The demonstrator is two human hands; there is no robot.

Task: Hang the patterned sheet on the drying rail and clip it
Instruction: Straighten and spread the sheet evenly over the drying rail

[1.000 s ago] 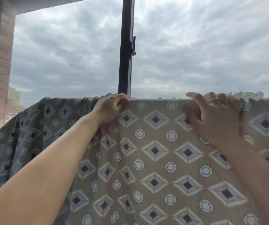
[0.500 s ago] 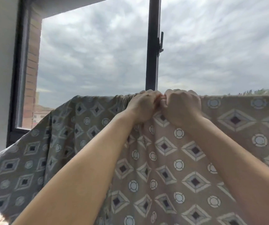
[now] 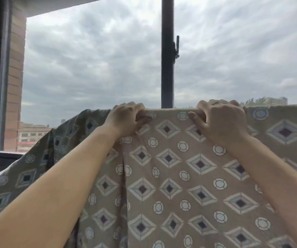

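head camera shows my left hand (image 3: 126, 120) and right hand (image 3: 221, 122) near each other, both curled over the top fold of the patterned sheet (image 3: 171, 176) and gripping it. the sheet hangs down toward me in front of the window, its left part sagging lower. what it hangs over is hidden under the fold. the dark window post (image 3: 167, 68) rises between my hands.

hands: two, the left hand (image 3: 126, 120) and the right hand (image 3: 221, 122)
forearms: two, a left forearm (image 3: 54, 194) and a right forearm (image 3: 278, 176)
sheets: one patterned sheet (image 3: 171, 176)
window posts: one dark window post (image 3: 167, 68)
latches: one window latch (image 3: 176, 49)
brick walls: one brick wall (image 3: 16, 77)
far buildings: two patches, a left building (image 3: 34, 133) and a right building (image 3: 271, 101)
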